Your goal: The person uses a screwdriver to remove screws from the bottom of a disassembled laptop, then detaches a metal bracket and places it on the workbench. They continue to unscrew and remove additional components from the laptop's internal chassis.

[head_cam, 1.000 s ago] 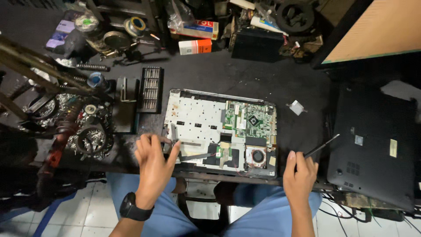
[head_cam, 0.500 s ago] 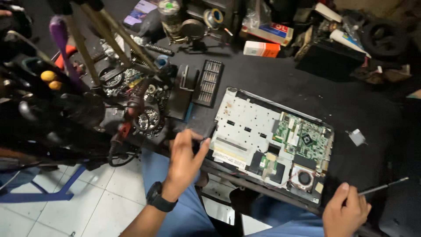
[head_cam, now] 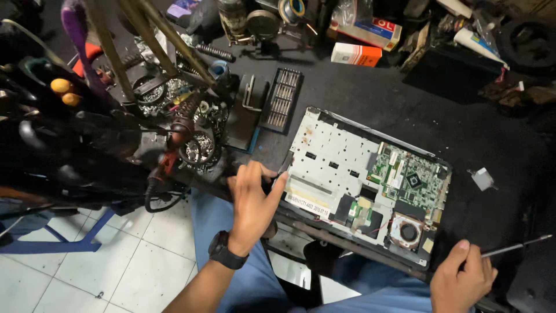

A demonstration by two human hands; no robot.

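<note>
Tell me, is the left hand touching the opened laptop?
Touching. The head view shows the left hand with its thumb pressed against the near left corner of the opened laptop.

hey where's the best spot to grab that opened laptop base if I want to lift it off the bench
Probably the near left corner and left edge of the opened laptop base, where the left hand already rests. That side is bare metal plate. The right side carries the green circuit board and fan, so keep fingers off it. The right hand, holding a thin tool, could steady the near right corner.
</note>
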